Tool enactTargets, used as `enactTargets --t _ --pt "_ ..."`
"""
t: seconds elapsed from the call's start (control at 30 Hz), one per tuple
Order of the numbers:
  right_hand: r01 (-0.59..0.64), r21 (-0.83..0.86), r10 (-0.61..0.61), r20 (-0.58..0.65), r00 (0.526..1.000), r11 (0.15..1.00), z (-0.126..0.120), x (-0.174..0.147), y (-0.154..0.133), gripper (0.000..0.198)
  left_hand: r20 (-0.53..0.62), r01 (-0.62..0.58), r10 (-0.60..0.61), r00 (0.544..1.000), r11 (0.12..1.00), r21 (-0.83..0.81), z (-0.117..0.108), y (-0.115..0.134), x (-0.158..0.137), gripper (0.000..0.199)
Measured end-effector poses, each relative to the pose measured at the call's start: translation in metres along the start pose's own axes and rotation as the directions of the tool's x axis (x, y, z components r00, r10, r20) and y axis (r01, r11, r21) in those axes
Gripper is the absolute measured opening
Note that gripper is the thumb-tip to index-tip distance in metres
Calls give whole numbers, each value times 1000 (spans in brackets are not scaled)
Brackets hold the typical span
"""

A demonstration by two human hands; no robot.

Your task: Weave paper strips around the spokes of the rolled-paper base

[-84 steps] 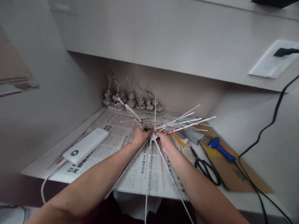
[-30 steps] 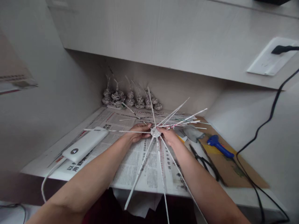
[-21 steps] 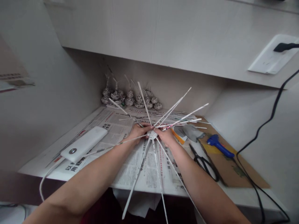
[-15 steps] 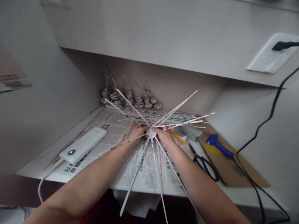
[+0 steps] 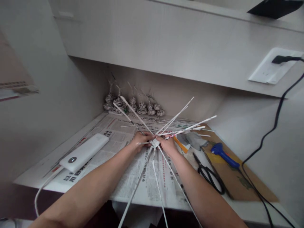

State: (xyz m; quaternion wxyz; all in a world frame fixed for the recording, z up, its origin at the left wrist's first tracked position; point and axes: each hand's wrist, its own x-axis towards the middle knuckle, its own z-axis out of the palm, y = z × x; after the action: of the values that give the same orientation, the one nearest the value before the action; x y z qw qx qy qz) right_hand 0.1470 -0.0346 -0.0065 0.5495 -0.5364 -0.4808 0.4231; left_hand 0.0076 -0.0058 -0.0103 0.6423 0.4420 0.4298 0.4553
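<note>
Between my two hands is a small woven paper piece (image 5: pixel 155 143), with several long rolled-paper strips radiating from it in all directions. My left hand (image 5: pixel 142 139) pinches its left side, fingers closed near the centre. From the right, my right hand (image 5: pixel 167 142) grips the same weave with its fingers closed, thumb close to the middle. Some strips point up and away; others hang down toward the table's front edge between my forearms. Parts of the fingers are hidden behind the weave.
Newspaper (image 5: pixel 118 133) covers the table. A white power bank (image 5: pixel 85 152) with a cable lies left. Scissors (image 5: pixel 210 174), a blue glue gun (image 5: pixel 224 154) and cardboard (image 5: pixel 247 180) are right. Several woven gourds (image 5: pixel 142 108) stand behind. A black cord (image 5: pixel 268 126) runs down the right.
The camera view has tilted slightly, so the scene sits a little lower. The woven piece has shifted slightly and its left strip now looks foreshortened. Both hands keep hold.
</note>
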Motion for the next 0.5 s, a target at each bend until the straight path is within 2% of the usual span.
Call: enactTargets --t 0.33,0.5 --pt "-112 147 124 -70 990 983 2 0 -3 37 -48 55 -56 997 998 -9 2 8 -3 33" --pt "-86 213 96 -34 995 973 3 -4 -8 40 -79 49 -47 996 998 25 3 12 -6 29"
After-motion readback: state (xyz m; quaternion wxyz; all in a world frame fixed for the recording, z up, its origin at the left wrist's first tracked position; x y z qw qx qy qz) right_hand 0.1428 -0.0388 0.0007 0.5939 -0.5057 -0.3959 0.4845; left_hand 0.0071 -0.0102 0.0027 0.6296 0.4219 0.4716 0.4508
